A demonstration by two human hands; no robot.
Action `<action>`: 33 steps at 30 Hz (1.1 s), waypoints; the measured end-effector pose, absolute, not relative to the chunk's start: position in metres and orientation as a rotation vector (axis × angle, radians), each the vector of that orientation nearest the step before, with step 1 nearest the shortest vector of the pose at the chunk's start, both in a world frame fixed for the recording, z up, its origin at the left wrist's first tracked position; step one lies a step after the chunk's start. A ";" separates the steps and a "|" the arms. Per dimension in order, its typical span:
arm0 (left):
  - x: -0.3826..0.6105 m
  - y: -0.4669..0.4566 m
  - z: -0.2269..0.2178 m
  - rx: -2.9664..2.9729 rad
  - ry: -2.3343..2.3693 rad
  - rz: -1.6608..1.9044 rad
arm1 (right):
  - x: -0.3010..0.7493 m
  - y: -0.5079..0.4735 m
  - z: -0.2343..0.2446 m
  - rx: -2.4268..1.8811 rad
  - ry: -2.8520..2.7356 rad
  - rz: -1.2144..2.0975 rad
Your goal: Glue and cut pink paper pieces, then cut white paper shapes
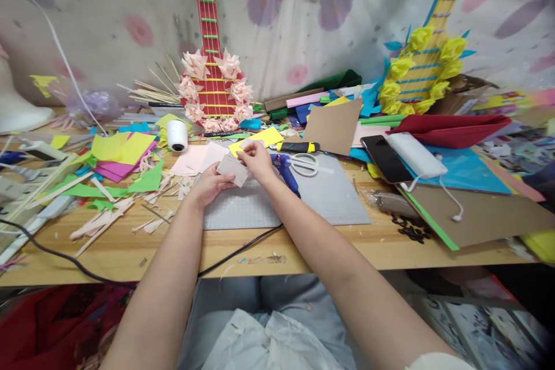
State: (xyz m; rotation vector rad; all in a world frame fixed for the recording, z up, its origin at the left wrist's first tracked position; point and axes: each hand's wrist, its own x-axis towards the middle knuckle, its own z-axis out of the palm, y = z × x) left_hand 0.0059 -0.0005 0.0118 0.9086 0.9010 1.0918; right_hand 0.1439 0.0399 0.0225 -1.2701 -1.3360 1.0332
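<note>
My left hand [211, 186] is closed on a small pale grey-white paper square [233, 170], held above the grey cutting mat [333, 196]. My right hand [259, 163] hovers at the square's upper right, thumb and fingers pinched together. What lies between those fingertips is too small to make out. Just right of that hand, a blue glue gun [285, 172] rests on the mat beside white-handled scissors [304, 165]. Behind them lies a yellow and black utility knife [299, 147]. Pale pink paper sheets [191, 160] sit left of the hands.
A red paper guitar [212, 29] and a yellow one [422, 66] lean at the back. Paper scraps [121, 153] crowd the left. A phone [387, 159], a white power bank [417, 155] and cardboard [485, 214] lie right. A black cable [243, 250] crosses the front edge.
</note>
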 end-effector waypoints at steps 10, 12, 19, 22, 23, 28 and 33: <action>0.010 -0.003 0.014 0.958 0.932 1.058 | 0.144 0.034 0.034 -1.277 -1.590 0.877; 0.010 -0.003 0.015 0.965 0.926 1.048 | 0.142 0.032 0.035 -1.293 -1.622 0.879; 0.011 -0.003 0.014 0.952 0.950 1.066 | 0.137 0.048 0.020 -1.349 -1.363 1.080; 0.012 -0.003 0.013 0.966 0.961 1.062 | 0.137 0.053 0.018 -1.330 -1.269 1.208; 0.012 -0.003 0.013 0.964 0.967 1.066 | 0.137 0.053 0.019 -1.316 -1.267 1.221; 0.013 -0.004 0.015 0.980 0.959 1.047 | 0.137 0.039 0.031 -1.286 -1.521 0.994; 0.012 -0.003 0.014 0.965 0.946 1.057 | 0.136 0.037 0.031 -1.349 -1.542 0.895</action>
